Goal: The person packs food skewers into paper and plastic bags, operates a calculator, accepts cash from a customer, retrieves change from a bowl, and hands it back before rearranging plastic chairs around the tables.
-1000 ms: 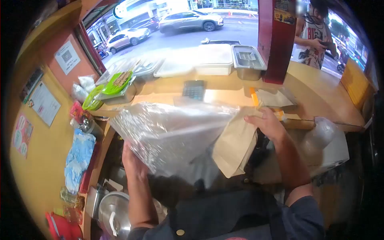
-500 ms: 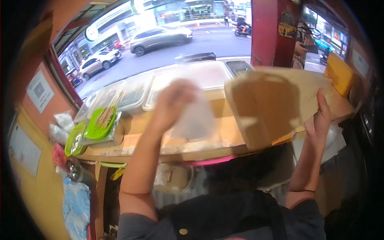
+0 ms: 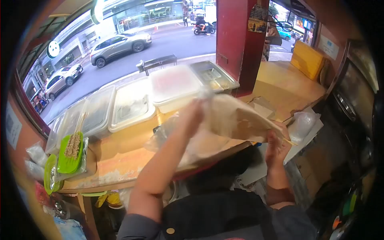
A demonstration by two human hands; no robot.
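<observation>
A brown paper bag (image 3: 244, 118) is held tilted in front of me, with stick ends poking past its right end. My right hand (image 3: 277, 142) grips that right end, thumb up. At the bag's left end, my left hand (image 3: 194, 114) is smeared by motion, and its fingers cannot be made out. Clear plastic (image 3: 168, 130) hangs below and beside my left hand, over the wooden counter (image 3: 116, 160); its upper part is blurred.
Lidded plastic containers (image 3: 132, 104) and a metal tray (image 3: 214, 76) line the counter's far edge. Skewers lie on a green plate (image 3: 71, 154) at left. A red post (image 3: 240, 48) rises beyond the bag. A person stands partly hidden behind it. Bagged plastic (image 3: 304, 122) sits at right.
The view has turned right. The paper bag has gone from hanging upright to lying tilted between my hands. My left hand has moved from the plastic's left side to the bag's left end.
</observation>
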